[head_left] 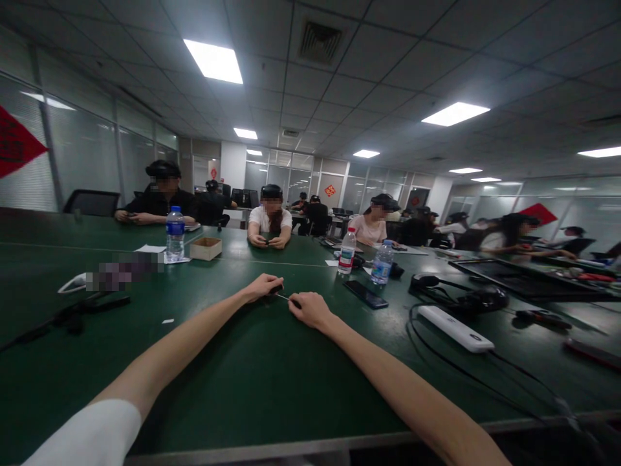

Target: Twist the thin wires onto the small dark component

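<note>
My left hand [264,287] is closed on a small dark object [277,288] above the green table, its fingers hiding most of it. Just to the right, my right hand [310,309] is closed around the dark handle of what looks like a small screwdriver [283,296]. Its thin metal shaft points left and bridges the short gap between my hands. Whether the tip touches the dark object, I cannot make out.
Right of my hands lie a black phone [366,294], two water bottles [382,264], a headset [458,294] and a white power bank [455,329] with cables. An open box [206,248] and another bottle [175,234] stand left. People sit around the green table [233,388].
</note>
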Tool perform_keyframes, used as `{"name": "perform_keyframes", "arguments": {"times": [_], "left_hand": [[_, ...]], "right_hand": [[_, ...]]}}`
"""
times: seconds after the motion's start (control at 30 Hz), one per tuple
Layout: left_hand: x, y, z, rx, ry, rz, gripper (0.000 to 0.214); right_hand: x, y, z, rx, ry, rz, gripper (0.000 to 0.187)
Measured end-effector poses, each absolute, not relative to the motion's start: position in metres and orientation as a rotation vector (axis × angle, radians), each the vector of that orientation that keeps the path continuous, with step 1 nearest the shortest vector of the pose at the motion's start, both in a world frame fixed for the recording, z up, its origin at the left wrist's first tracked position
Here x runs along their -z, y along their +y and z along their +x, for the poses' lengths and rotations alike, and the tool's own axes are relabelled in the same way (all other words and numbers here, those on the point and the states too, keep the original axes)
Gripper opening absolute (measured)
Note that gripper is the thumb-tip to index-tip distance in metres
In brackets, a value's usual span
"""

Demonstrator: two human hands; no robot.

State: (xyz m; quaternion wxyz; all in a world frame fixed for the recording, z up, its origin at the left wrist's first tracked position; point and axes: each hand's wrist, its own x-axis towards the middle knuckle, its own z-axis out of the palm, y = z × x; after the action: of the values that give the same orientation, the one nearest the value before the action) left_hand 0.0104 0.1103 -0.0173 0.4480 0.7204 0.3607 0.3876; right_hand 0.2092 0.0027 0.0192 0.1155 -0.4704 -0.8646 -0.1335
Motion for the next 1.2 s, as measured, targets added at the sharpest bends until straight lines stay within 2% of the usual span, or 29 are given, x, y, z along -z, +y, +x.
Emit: {"name": "perform_keyframes", "arguments": {"times": [0.33, 1.2], "left_hand": [[0.019, 0.114, 0.011, -0.973, 0.893, 1.722, 0.061], [0.026, 0.124, 0.010, -1.124, 0.767, 1.550, 0.045]], "right_hand": [[-0.022, 0.000, 0.209, 0.304, -2.503, -1.439, 0.043], [-0.023, -0.001, 0.208, 0.354, -2.535, -1.456, 0.042]]}}
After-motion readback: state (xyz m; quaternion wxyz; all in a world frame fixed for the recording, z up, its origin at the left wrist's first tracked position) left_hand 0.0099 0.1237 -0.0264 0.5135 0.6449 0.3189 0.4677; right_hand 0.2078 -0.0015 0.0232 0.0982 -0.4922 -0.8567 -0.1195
